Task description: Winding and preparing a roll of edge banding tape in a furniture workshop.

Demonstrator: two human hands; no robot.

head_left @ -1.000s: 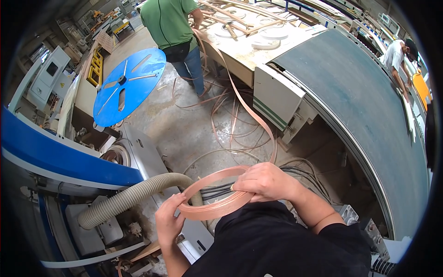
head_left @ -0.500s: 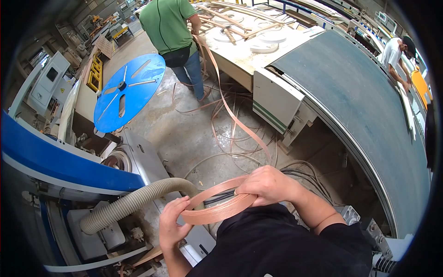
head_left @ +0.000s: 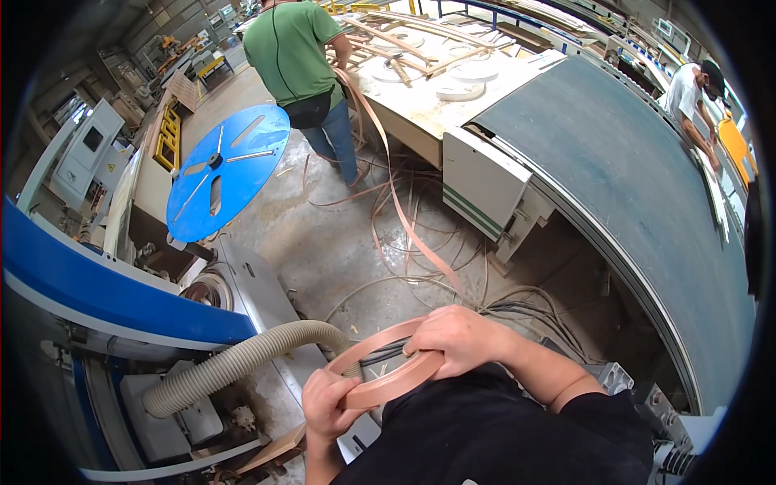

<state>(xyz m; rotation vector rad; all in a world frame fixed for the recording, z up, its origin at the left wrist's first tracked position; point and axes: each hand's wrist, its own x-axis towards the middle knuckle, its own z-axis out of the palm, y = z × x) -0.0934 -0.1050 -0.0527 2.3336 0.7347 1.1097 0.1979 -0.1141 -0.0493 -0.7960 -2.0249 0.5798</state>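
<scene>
Between my two hands, in front of my black shirt, is a coil of thin reddish-brown edge banding (head_left: pixel 388 389), wound into an oval ring. My left hand (head_left: pixel 327 402) is closed round its left end, thumb and fingers pinching the band. My right hand (head_left: pixel 454 339) grips the right end, its fingers curled over the inner side. Beyond my right hand a loose strip of the banding (head_left: pixel 416 236) runs up and away to the hand of a person in a green shirt (head_left: pixel 293 50). The spot where strip meets coil is hidden behind my right hand.
A large blue slotted disc (head_left: pixel 242 182) stands left, above a machine with a ribbed hose (head_left: pixel 250 356). Loose strips lie tangled on the floor (head_left: pixel 323 250). To the right runs a wide dark conveyor belt (head_left: pixel 614 153); another person (head_left: pixel 687 97) works at its far side.
My left hand has moved right and closed more fully round the coil. The coil has shifted and turned slightly. My right hand has moved a little left and down.
</scene>
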